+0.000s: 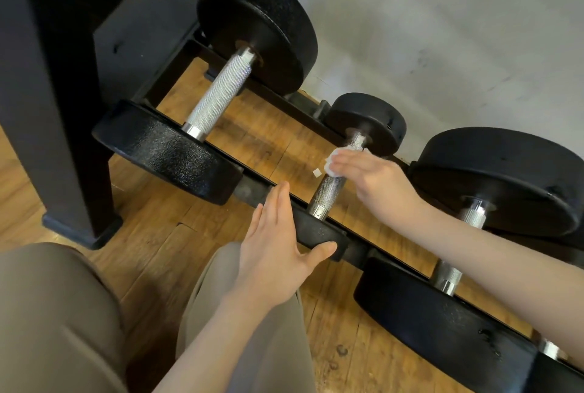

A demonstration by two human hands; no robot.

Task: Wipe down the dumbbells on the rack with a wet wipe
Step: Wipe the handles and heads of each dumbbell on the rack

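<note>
A low black rack (249, 189) holds three black dumbbells with knurled silver handles. The small middle dumbbell (328, 189) lies across the rails. My right hand (376, 182) holds a white wet wipe (335, 162) against the far part of its handle, fingers wrapped over the wipe. My left hand (278, 234) rests with straight fingers on this dumbbell's near head (319, 233), thumb under its front edge. A large dumbbell (218, 95) sits at the left. Another large one (467, 219) sits at the right, partly behind my right forearm.
A black post and foot (72, 171) stand at the left on the wooden floor (158, 225). A grey wall (442, 29) runs close behind the rack. My knees in tan trousers (63, 313) fill the lower left. A small white scrap (316, 173) lies under the rack.
</note>
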